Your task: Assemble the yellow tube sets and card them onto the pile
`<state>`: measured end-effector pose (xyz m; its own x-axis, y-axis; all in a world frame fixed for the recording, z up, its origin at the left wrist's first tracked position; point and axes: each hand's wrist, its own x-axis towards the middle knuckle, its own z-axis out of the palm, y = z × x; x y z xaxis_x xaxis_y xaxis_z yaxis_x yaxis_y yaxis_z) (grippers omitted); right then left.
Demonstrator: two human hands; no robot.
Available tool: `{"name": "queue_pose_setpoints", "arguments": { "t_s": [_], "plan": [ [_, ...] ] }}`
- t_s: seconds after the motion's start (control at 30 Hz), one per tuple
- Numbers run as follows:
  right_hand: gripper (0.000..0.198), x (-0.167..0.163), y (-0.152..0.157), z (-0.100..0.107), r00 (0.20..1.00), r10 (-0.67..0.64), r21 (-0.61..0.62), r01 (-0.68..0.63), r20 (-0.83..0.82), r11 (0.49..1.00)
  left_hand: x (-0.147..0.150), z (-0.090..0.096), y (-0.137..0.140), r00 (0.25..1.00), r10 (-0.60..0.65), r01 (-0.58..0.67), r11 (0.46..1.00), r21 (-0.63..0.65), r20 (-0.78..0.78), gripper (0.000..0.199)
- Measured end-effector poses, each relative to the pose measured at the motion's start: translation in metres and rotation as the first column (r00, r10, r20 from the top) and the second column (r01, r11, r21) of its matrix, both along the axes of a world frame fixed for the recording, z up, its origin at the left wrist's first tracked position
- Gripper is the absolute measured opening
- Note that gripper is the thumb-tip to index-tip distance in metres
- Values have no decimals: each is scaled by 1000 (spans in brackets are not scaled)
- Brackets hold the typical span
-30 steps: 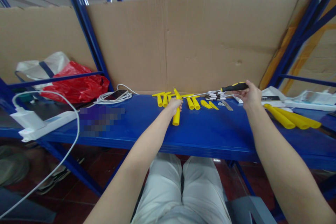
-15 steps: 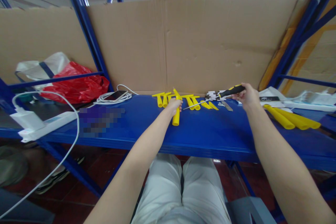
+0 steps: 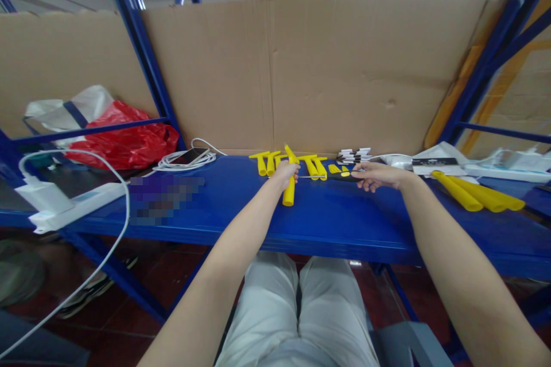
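Note:
My left hand (image 3: pixel 287 174) is wrapped around a yellow T-shaped plastic tool (image 3: pixel 288 195), its tubular handle pointing toward me and its angled head sticking up past the fingers. My right hand (image 3: pixel 373 176) is at the butt of a black-and-yellow screwdriver (image 3: pixel 340 176), thumb and fingertips on the handle end, the other fingers loosely curled. The screwdriver lies level, its thin shaft pointing left toward the tool. More yellow T-shaped tools (image 3: pixel 262 167) stand in a row behind. Small flat yellow pieces (image 3: pixel 334 168) lie just beyond the screwdriver handle.
Black-and-white packets (image 3: pixel 353 155) are stacked near the cardboard wall (image 3: pixel 344 69). Loose yellow tubes (image 3: pixel 465 194) lie at the right of the blue table (image 3: pixel 327 223). A phone (image 3: pixel 191 156) with coiled white cable, a red bag (image 3: pixel 124 135) and a power strip (image 3: pixel 81 206) are at left.
My right hand has come left and down, bringing the screwdriver from a raised slant to level and farther left. My left hand keeps its hold on the yellow tool, unmoved.

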<state>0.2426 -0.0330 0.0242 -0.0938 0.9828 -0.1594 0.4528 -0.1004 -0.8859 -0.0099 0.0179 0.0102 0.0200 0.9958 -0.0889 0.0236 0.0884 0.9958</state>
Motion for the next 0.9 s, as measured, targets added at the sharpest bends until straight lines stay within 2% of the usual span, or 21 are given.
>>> {"name": "queue_pose_setpoints", "arguments": {
  "t_s": [0.17, 0.4, 0.53, 0.63, 0.77, 0.9],
  "plan": [
    [48, 3, 7, -9, 979, 71, -66, -59, 189, 996, 1, 0, -1, 1000, -18, 18, 1000, 2, -17, 14],
    [50, 2, 4, -5, 956, 13, -17, -9, 294, 1000, 5, -3, -3, 990, -83, 85, 996, 5, -113, 12],
    [51, 1, 3, -2, 924, -15, 4, 15, 381, 1000, 7, -5, -3, 989, -27, 37, 997, 65, -148, 39],
    [48, 2, 7, -3, 891, -35, 38, 20, 454, 999, 5, -9, 1, 981, 22, 11, 986, 169, -194, 58],
    [46, 5, 12, -8, 849, -73, 80, 36, 523, 996, 2, -14, 7, 952, 62, 39, 947, 319, -301, 71],
    [46, 9, 15, -10, 855, -58, 78, 21, 516, 997, 2, -15, 6, 893, 16, 151, 931, 332, -450, 70]
  ]
}}
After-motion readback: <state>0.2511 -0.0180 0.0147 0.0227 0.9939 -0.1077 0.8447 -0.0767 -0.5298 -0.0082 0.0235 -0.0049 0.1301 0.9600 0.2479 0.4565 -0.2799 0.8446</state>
